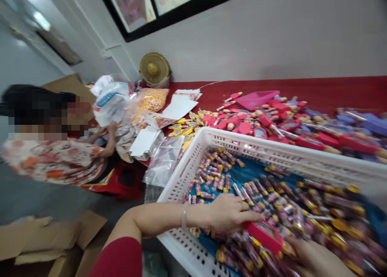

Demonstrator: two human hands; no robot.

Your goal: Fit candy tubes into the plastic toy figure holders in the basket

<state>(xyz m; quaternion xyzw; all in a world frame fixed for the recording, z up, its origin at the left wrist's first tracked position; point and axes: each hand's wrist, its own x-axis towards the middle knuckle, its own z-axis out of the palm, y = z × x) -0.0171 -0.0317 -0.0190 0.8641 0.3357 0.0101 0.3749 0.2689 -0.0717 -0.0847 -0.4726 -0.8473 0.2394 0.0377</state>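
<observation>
Over a white plastic basket (242, 142), my left hand (228, 214) has its fingers closed on the left end of a red case (264, 236) with a clear window. My right hand (308, 257), partly cut off by the bottom edge, is at the case's other end, by its light-coloured tip; its fingers are blurred and partly hidden. Beneath both hands lie many small clear tubes (249, 190) with yellow caps and dark or pink contents, on a blue liner (252, 168).
Behind the basket, red cases (290, 126), purple cases (373, 123) and a pink scoop (256, 100) lie on a red table (317, 87). At left sits another person (54, 160) near plastic bags (110, 102). Cardboard boxes (39, 240) stand at the lower left.
</observation>
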